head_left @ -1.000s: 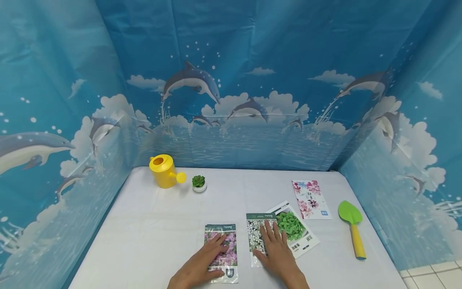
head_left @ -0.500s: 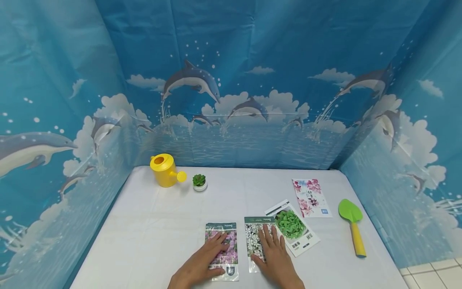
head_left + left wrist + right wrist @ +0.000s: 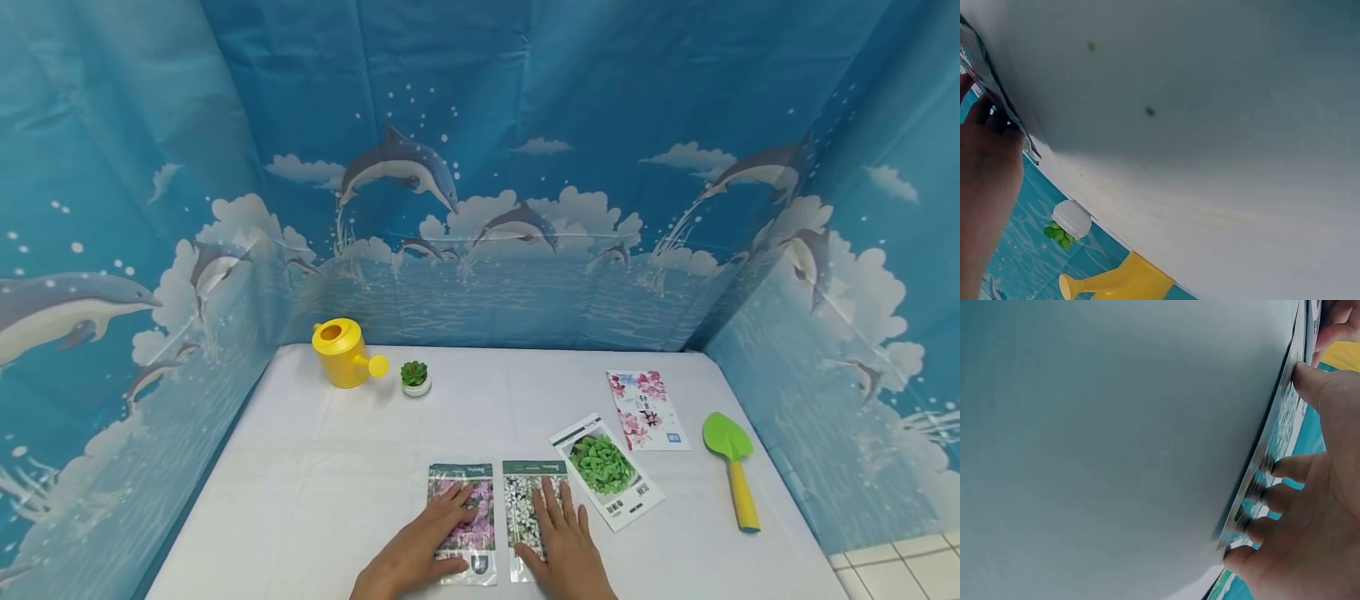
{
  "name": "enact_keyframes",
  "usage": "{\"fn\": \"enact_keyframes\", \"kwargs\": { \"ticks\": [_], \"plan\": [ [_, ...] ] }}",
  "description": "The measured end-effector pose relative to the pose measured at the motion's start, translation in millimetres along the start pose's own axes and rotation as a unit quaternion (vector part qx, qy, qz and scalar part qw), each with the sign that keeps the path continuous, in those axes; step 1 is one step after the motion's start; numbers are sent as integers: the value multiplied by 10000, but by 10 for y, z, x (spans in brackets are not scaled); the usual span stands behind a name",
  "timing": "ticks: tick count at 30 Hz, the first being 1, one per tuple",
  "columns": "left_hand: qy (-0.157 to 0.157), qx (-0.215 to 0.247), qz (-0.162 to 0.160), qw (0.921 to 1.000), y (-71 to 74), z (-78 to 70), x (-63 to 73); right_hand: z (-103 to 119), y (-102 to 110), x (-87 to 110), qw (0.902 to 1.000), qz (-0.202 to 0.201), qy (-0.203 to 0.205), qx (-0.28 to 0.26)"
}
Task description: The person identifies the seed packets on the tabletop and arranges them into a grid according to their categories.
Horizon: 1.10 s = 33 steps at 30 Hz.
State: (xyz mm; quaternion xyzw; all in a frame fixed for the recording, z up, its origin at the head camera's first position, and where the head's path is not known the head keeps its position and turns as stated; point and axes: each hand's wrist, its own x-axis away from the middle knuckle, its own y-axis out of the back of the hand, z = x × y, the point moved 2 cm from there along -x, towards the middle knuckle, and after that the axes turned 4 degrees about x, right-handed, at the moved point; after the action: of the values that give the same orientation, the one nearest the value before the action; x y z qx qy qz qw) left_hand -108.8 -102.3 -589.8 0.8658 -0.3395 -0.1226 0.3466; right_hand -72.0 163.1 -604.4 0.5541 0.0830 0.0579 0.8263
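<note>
Side by side near the table's front edge lie two flat seed packets, one with pink flowers [image 3: 483,500] and one with white flowers [image 3: 519,508]. My left hand [image 3: 431,537] rests spread on the pink packet, its thumb across the lower part. On the white packet my right hand [image 3: 561,537] lies with straight fingers, fingertips touching its face. The right wrist view shows that hand [image 3: 1310,506] with its fingertips down on the packet. Just right of it lies a seed packet with green leaves [image 3: 606,467], turned at an angle. The hands hide parts of both flower packets.
A packet with pink blossoms [image 3: 647,412] lies farther back on the right, beside a green-and-yellow toy trowel [image 3: 733,467]. At the back left stand a yellow watering can [image 3: 341,354] and a small potted succulent [image 3: 415,379]. Dolphin-print curtains [image 3: 480,300] enclose the white table [image 3: 315,500].
My right hand has slid the white-flower packet left and toward me, off the green-leaf packet and close beside the pink one. My left hand stays on the pink packet.
</note>
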Motion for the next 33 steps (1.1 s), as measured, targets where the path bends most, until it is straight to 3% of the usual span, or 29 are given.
{"fn": "enact_keyframes", "kwargs": {
  "ticks": [7,14,18,26,33],
  "plan": [
    [84,55,99,9999,-19,24,-2,-2,-21,3,9995,264,-152,36],
    [97,169,151,9997,-35,44,5,-33,-70,23,9995,225,-111,212],
    [294,245,218,9990,-19,11,4,-21,-56,30,9997,140,-74,196],
    [507,64,283,9983,-9,-17,-20,2,-35,22,9995,139,-143,245],
    [623,-6,342,9975,6,-34,-46,12,4,9,9994,242,-247,-24]
  ]
}}
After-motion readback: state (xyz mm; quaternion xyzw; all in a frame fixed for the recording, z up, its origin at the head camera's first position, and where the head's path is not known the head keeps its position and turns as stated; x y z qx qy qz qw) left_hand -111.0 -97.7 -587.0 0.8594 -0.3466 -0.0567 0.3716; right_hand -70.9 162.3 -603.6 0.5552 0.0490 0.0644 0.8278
